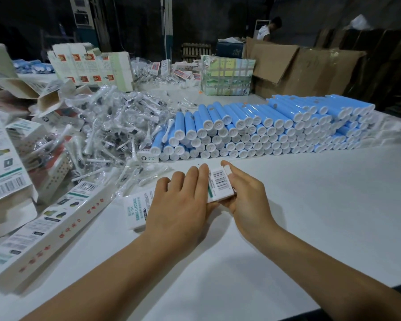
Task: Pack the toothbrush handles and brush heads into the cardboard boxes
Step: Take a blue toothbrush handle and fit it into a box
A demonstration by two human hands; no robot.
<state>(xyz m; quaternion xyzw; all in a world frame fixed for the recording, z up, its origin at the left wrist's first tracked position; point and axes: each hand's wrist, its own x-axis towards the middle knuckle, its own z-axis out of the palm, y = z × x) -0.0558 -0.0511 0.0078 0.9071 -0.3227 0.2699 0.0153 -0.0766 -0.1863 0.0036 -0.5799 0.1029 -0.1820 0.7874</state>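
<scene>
So from the head cam: both hands are on one cardboard box [218,184] lying flat on the white table [287,216]. Its long axis runs from near-left to far-right. The left hand [181,205] lies on top with fingers fairly straight, pressing it down. The right hand [243,193] pinches the far-right end, thumb underneath, index finger up by the end flap. So the right hand is the one at the opening. The blue toothbrush handles [264,128] sit stacked beyond the grip, brush heads [116,126] piled beyond and to the left. I'd guess the flap gets dealt with next.
</scene>
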